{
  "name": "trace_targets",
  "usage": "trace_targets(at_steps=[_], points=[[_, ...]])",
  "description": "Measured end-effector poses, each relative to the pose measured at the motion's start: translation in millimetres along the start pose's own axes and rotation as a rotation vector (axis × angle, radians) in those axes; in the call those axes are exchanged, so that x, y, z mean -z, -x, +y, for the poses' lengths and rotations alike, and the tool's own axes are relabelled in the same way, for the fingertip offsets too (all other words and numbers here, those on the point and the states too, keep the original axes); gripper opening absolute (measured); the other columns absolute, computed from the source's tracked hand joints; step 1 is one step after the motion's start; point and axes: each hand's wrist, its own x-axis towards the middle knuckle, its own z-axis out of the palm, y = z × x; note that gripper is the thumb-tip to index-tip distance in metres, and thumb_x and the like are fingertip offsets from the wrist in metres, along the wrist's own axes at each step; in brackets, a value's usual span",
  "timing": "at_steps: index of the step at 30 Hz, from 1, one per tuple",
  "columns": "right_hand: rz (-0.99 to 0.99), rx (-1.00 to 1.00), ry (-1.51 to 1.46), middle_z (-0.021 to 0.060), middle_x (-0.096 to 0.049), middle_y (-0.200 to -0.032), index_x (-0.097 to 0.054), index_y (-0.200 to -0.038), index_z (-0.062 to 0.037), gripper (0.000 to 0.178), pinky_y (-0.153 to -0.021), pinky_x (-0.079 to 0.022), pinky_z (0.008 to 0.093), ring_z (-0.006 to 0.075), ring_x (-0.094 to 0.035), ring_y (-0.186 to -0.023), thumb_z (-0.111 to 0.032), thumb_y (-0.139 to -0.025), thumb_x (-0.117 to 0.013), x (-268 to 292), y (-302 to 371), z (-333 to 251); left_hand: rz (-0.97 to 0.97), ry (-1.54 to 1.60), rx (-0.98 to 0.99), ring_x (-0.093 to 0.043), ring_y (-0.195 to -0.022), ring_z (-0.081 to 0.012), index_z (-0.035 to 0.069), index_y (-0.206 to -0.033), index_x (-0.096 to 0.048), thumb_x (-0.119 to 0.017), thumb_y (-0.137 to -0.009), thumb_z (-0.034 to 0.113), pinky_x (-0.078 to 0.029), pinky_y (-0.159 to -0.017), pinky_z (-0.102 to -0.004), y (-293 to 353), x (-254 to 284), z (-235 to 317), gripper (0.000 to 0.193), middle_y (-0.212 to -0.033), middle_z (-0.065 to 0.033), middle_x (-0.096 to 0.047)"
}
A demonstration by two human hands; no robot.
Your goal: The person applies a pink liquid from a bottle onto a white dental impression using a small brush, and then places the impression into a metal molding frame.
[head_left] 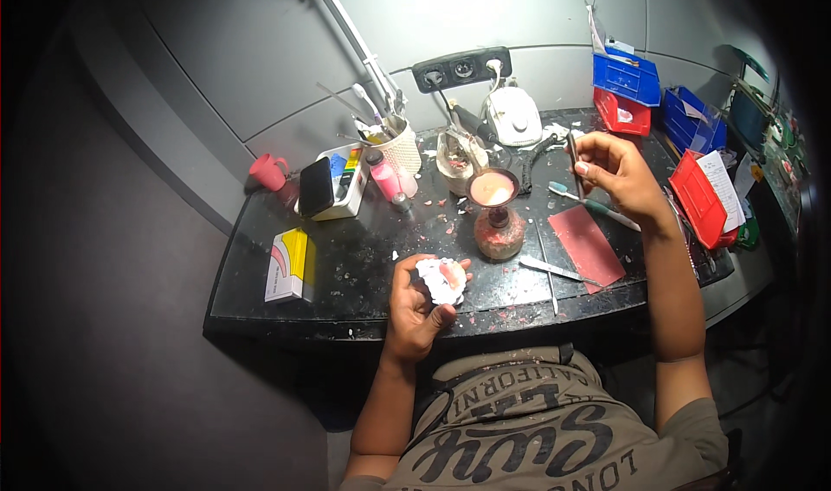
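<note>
My left hand [409, 318] is closed around a white plaster dental cast [433, 288], held over the front edge of the bench. A patch of pink wax [452, 273] sits on the cast. Raised at the right, my right hand [630, 181] pinches a slim, dark hand tool [572, 152] held nearly upright; its exact kind I cannot make out. Between the hands stands a round burner-like vessel [499, 234], topped by a dish [492, 189] of pale pinkish material. Below my right hand lie a toothbrush [597, 208] and a pink wax sheet [589, 247].
A flat knife [554, 269] and a thin metal rod [546, 262] lie beside the wax sheet. Leftward are a yellow-white box [290, 266], a pink bottle [385, 178], a phone [317, 186] and a red mug [269, 172]. Red bins [699, 201] stand at right. Scraps dot the black bench [355, 270].
</note>
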Motion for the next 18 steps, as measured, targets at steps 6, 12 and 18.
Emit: trace_targets(at_steps=[6, 12, 18], points=[[0.008, 0.089, -0.123, 0.0109, -0.070, -0.103, -0.058, -0.117, 0.0019, 0.025, -0.078, -0.061, 0.0307, 0.0177, -0.072, -0.093, -0.007, -0.096, -0.069, -11.6, 5.1, -13.1, 0.103, -0.146, 0.040, -0.062, -0.125, -0.0372, -0.002, -0.137, -0.033, -0.065, -0.100, 0.040, -0.052, -0.103, -0.0415, -20.8, -9.7, -8.9, 0.065, -0.135, -0.0334, -0.058], [0.099, 0.140, -0.145, 0.0119, -0.070, -0.102, -0.059, -0.117, 0.0031, 0.026, -0.072, -0.061, 0.0289, 0.0182, -0.072, -0.090, -0.008, -0.096, -0.069, -20.7, 9.1, -11.6, 0.142, -0.226, 0.024, -0.063, -0.097, -0.0127, -0.002, -0.136, -0.034, -0.058, -0.106, 0.029, -0.054, -0.096, -0.0373, -37.6, -23.5, -15.9, 0.049, -0.131, -0.0237, -0.062], [0.123, 0.107, -0.135, 0.0143, -0.070, -0.100, -0.039, -0.146, -0.0031, 0.060, -0.065, -0.059, 0.0276, 0.0164, -0.071, -0.080, -0.006, -0.095, -0.070, -11.3, 7.6, -8.7, -0.014, -0.291, -0.010, -0.063, -0.121, -0.0276, -0.002, -0.138, -0.032, -0.057, -0.106, 0.033, -0.046, -0.105, -0.0362, -26.6, -27.7, -13.8, 0.053, -0.139, -0.0303, -0.057]])
